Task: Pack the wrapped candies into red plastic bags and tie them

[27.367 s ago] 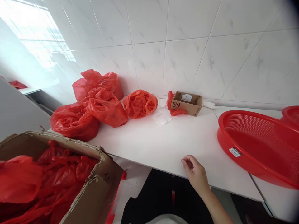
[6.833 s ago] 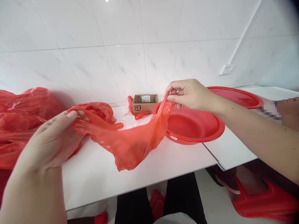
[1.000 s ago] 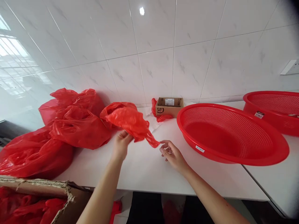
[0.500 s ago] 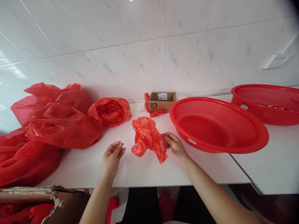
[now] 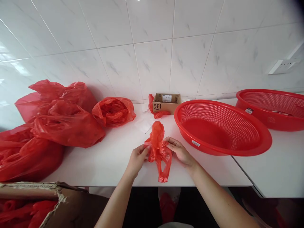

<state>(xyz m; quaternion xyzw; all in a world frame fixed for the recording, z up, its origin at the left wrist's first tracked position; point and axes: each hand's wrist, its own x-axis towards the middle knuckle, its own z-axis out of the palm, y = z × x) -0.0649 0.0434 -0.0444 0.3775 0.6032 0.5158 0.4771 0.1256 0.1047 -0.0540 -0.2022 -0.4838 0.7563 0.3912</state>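
A crumpled red plastic bag is spread between my two hands above the white table. Its looped handle hangs down toward the table's front edge. My left hand pinches the bag's left side. The right side is gripped by my right hand, thumb against fingers. Just right of that hand stands a red plastic basket with perforated walls; nothing shows inside it. Behind the held bag sits a small cardboard box marked SF, with red plastic beside it.
Stuffed red bags crowd the table's left. A smaller bag filled with red bags stands near the tiled wall. At lower left is a cardboard carton of red bags. Another red basket stands far right, holding something small.
My left hand, apart from the bag half a second ago, has moved right and taken hold of it. The bag has turned; its handle loop now hangs down. Earlier, the left hand held it higher up.
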